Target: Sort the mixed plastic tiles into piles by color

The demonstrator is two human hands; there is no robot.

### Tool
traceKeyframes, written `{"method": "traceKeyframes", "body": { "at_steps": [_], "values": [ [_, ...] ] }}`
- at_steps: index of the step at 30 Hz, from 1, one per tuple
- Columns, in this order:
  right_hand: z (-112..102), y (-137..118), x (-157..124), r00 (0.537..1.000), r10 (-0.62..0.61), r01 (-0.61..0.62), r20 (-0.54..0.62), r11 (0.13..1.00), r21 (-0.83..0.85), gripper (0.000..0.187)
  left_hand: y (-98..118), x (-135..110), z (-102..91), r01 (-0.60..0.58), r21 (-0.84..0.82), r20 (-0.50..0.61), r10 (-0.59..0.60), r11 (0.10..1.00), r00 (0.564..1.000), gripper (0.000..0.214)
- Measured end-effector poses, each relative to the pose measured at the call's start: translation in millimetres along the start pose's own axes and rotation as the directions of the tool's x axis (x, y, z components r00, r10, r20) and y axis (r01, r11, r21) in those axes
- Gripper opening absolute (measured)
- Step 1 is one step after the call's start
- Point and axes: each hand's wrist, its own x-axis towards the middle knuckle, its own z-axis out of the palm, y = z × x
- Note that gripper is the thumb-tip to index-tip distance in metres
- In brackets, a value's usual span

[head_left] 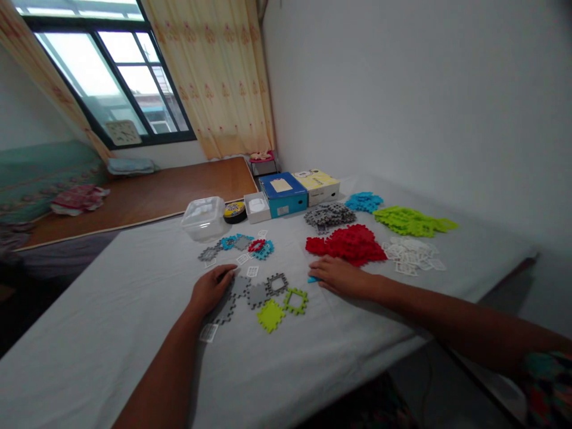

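My left hand (210, 290) rests on the grey sheet, its curled fingers touching a chain of joined grey puzzle tiles (250, 292). Attached to that chain are a lime green solid tile (270, 315) and a lime green frame tile (295, 301). My right hand (342, 277) lies flat, palm down, fingers stretched toward a small blue piece (313, 279) under its fingertips. Just beyond it sits a red tile pile (348, 243). A second small assembly of grey, blue and red tiles (243, 245) lies farther back.
Piles of grey tiles (328, 214), blue tiles (364, 202), lime tiles (411, 221) and white inserts (413, 255) lie to the right. A clear plastic container (203, 218), tape roll (235, 211), white, blue (283, 193) and yellow boxes stand at the back. The table edge (527, 256) drops off right.
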Motion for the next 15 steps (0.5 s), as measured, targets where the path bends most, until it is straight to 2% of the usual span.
{"method": "traceKeyframes", "body": {
  "at_steps": [5, 8, 10, 13, 15],
  "values": [
    [3, -9, -5, 1.0, 0.019, -0.018, -0.013, 0.997, 0.072, 0.019, 2, 0, -1.2, -0.007, 0.015, -0.018, 0.007, 1.0, 1.0, 0.041],
    [1, -14, -7, 0.997, 0.065, -0.059, -0.031, 0.986, 0.157, 0.021, 2, 0, -1.9, -0.018, 0.021, -0.031, 0.019, 1.0, 0.999, 0.04],
    [-5, -13, -7, 0.997, 0.048, -0.036, -0.056, 0.98, 0.195, 0.021, 2, 0, -2.1, -0.018, 0.02, -0.027, 0.018, 1.0, 0.999, 0.042],
    [-27, 6, -3, 0.986, 0.022, 0.01, -0.163, 0.981, 0.193, 0.021, 1, 0, -2.4, -0.012, 0.016, -0.006, 0.012, 1.0, 1.0, 0.045],
    [-49, 39, 1, 0.957, 0.106, -0.064, -0.27, 0.985, 0.16, 0.021, 1, 0, -2.8, -0.002, 0.014, 0.002, 0.002, 1.0, 1.0, 0.047]
  ]
}}
